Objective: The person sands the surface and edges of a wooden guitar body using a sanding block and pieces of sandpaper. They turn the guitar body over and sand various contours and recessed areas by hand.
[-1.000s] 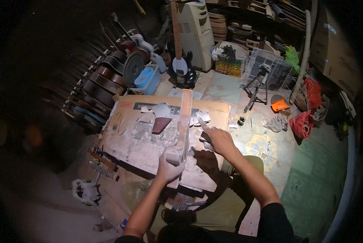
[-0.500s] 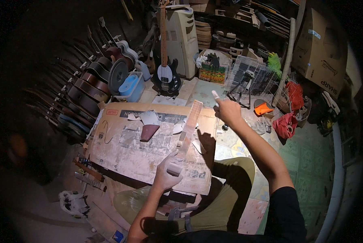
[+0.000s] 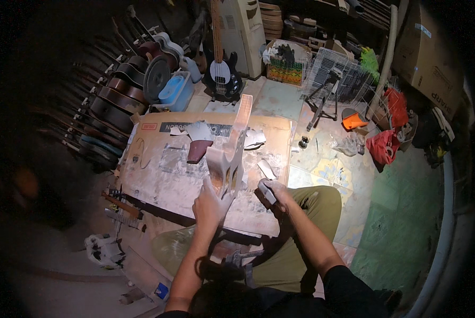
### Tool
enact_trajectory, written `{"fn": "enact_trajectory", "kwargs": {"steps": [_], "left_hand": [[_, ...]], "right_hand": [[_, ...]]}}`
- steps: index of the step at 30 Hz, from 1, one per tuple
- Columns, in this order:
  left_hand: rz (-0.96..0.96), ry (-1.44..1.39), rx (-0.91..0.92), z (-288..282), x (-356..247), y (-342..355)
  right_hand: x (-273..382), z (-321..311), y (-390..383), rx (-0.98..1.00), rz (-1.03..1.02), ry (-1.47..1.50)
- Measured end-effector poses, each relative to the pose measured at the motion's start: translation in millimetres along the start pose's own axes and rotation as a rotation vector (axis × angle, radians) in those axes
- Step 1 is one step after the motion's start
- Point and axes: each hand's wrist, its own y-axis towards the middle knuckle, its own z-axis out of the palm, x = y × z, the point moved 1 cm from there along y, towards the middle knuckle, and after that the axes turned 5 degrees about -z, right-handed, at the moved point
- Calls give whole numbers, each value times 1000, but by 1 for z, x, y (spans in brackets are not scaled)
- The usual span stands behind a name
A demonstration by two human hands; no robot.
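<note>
My left hand [image 3: 208, 205] is closed round the near end of a bare wooden guitar neck [image 3: 237, 132], which stands tilted over the cardboard. Its near part is broad and dusty, with long slots; the far part is a narrow bar. To the right, my right hand [image 3: 280, 195] grips a small pale block [image 3: 267, 192] with a darker underside, apart from the neck and over the cardboard's right edge. Pale dust covers both hands. A maroon piece of sandpaper [image 3: 199, 151] and a torn grey-white sheet [image 3: 199, 130] lie on the cardboard [image 3: 163, 183] left of the neck.
Torn pale scraps [image 3: 255, 139] lie right of the neck. Several guitars [image 3: 113, 98] stand in a row at the left. A black bass guitar [image 3: 221, 77] stands at the back, near a blue tub [image 3: 175, 91]. A wire cage [image 3: 338, 74] and red bag [image 3: 382, 148] sit at the right.
My right hand has come down from its raised place and back toward me with the block. The neck has been turned and lifted in my left hand, showing its slots. The view has shifted.
</note>
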Motion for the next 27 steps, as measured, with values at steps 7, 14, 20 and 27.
{"fn": "enact_trajectory", "kwargs": {"steps": [7, 14, 20, 27], "left_hand": [[47, 146, 18, -43, 2, 26], [298, 362, 122, -48, 4, 51], [295, 385, 91, -23, 4, 53], [253, 182, -222, -23, 31, 24]], "right_hand": [[-9, 9, -6, -6, -456, -771], [-10, 16, 0, -214, -527, -952], [-17, -5, 13, -312, -486, -899], [-2, 8, -5, -726, -161, -961]]}}
